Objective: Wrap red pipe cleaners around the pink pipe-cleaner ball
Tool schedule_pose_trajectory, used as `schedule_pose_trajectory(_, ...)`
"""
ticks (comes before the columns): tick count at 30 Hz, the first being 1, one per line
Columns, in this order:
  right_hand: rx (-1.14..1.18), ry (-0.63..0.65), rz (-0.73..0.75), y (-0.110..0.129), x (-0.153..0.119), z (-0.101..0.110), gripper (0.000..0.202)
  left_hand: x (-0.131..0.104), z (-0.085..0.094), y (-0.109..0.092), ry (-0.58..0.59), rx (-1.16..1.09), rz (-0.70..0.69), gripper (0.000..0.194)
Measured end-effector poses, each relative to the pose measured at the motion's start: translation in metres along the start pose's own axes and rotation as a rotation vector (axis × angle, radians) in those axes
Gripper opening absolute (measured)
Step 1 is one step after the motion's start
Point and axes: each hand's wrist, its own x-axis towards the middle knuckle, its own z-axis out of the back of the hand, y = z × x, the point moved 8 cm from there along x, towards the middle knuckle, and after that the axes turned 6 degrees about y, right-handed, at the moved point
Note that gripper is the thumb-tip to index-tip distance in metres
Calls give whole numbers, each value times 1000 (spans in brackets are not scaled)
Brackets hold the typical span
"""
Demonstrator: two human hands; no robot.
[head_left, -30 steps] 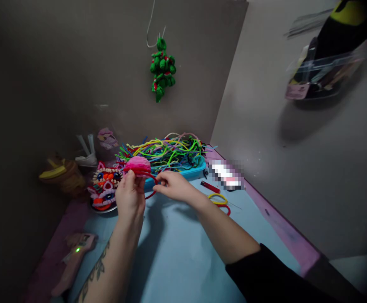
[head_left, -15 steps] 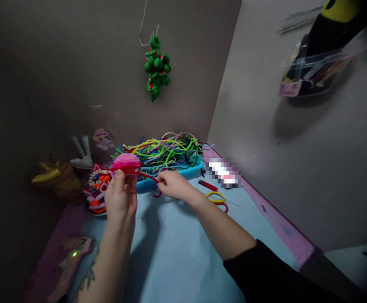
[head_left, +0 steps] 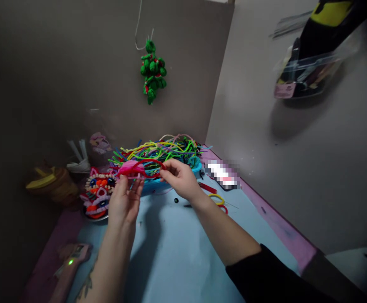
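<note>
And the red strand (head_left: 153,160) swings up into a rounded arch, where half a second ago it ran nearly straight between the hands! Over the blue tabletop (head_left: 177,265), the left hand (head_left: 124,204) pinches the pink fuzzy piece (head_left: 129,166) between thumb and fingers, while the right hand (head_left: 181,180) has thumb and fingertip closed on the strand, just in front of the tray. It looks like a looping step, bending the strand round against the pink; the next move seems to call for a steady left pinch and a gentle right-hand pull. Now the containers: the long blue tray (head_left: 153,186) is heaped with coloured strands (head_left: 161,148); the clear wall holder (head_left: 316,63) carries slim items too blurred to name; the bowl (head_left: 97,219) brims with fuzzy red-and-orange pieces (head_left: 103,183). Smallest of all, a black bead-like dot (head_left: 176,200) sits on the tabletop.
</note>
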Motion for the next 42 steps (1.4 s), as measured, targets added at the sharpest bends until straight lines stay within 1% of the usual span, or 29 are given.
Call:
schedule_pose_trajectory(2,34,-3,20,1,-1,-3,9,-5,-4,8,32,-40,96,10)
schedule_pose_trajectory(4,10,-4,34,1,-2,-4,9,-9,-9,11,70,-75,144,13)
schedule_pose_trajectory(10,-194,-25,70,6,-4,1,11,-13,-12,11,79,-140,171,22)
schedule_pose_trajectory(14,-360,-29,178,20,-5,4,8,-13,-14,11,85,-145,188,23)
schedule_pose_trajectory(17,-425,13,227,24,-5,0,10,-13,-14,10,101,-141,196,22)
schedule_pose_trajectory(21,-416,84,256,21,-4,-6,14,-12,-13,13,115,-128,224,25)
schedule_pose_trajectory(24,-366,106,268,18,-4,-9,14,-13,-13,16,121,-129,253,26)
schedule_pose_trajectory(29,-210,74,262,9,-3,-7,12,-13,-14,18,106,-148,261,25)
schedule_pose_trajectory(33,-176,75,196,-4,1,-8,7,-13,-14,16,63,-153,244,25)
schedule_pose_trajectory(36,-247,10,145,-9,4,-3,8,-13,-15,14,47,-174,226,25)
schedule_pose_trajectory(39,-363,-52,167,-7,4,0,8,-15,-16,15,48,-182,229,25)
schedule_pose_trajectory(42,-312,-94,198,-5,3,-1,7,-18,-18,19,60,-176,238,24)
